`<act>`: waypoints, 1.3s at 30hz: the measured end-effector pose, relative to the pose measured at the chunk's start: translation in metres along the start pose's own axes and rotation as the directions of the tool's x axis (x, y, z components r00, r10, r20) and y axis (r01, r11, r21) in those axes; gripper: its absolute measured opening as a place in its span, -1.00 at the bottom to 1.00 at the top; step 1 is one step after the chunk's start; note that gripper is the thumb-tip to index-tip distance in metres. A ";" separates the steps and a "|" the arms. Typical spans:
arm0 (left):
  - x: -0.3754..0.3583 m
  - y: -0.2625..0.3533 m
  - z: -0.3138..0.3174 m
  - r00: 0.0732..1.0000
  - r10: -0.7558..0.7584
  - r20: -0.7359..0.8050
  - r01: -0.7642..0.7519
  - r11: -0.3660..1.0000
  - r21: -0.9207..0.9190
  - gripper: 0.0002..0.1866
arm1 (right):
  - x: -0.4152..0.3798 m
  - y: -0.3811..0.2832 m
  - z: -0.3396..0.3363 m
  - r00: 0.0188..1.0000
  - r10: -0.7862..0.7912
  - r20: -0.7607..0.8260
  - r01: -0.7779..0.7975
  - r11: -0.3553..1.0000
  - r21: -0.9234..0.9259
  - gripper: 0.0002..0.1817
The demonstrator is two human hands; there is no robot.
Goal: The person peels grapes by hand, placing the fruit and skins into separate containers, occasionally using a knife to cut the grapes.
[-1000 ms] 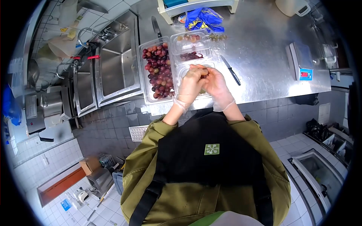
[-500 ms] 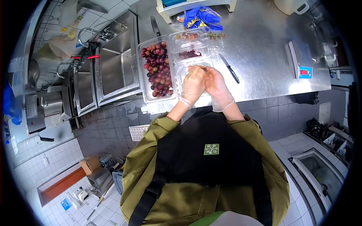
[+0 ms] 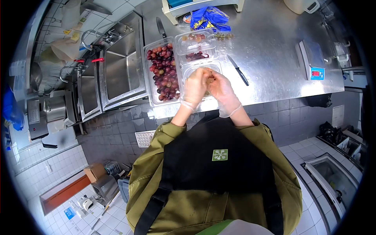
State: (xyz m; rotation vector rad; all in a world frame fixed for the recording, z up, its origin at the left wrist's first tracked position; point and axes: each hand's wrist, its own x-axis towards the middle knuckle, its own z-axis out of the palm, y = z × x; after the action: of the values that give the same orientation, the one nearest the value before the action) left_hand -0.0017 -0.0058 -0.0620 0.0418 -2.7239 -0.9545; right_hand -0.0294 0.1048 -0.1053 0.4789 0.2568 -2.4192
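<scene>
Red grapes (image 3: 161, 72) lie beside the left hand (image 3: 195, 87), which meets the right hand (image 3: 222, 89); their grasp cannot be told. Judged step: fingertip handling, next needing light pressure.

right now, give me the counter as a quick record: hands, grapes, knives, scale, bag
left hand: clear glove, fingers up against the other hand's
right hand: clear glove, fingers curled in
item between hands: too hidden to tell
grapes: red and dark, in clear tray left of the hands
near knife: on metal counter, right of the hands
far knife: beyond the tray
scale: far right, display lit red
blue bag: crumpled, toward the back
</scene>
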 end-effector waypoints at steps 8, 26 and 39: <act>0.018 0.007 -0.032 0.988 0.086 0.129 -0.070 0.990 -0.126 -0.79 | -0.005 -0.004 0.000 0.999 -0.047 -0.026 0.041 0.983 -0.179 -0.70; 0.009 -0.003 -0.004 0.900 0.337 0.276 -0.409 0.870 0.274 -0.75 | -0.010 0.000 0.012 0.982 -0.123 -0.144 0.068 0.939 -0.337 -0.77; 0.012 -0.005 0.006 0.944 0.274 0.183 -0.303 0.940 0.156 -0.78 | 0.000 -0.002 -0.003 0.979 -0.108 -0.174 0.003 0.857 -0.515 -0.75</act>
State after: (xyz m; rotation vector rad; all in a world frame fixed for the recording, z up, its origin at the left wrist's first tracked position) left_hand -0.0149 -0.0074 -0.0664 -0.4085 -2.8453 -0.6474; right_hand -0.0302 0.1077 -0.1083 0.4642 0.9875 -2.2293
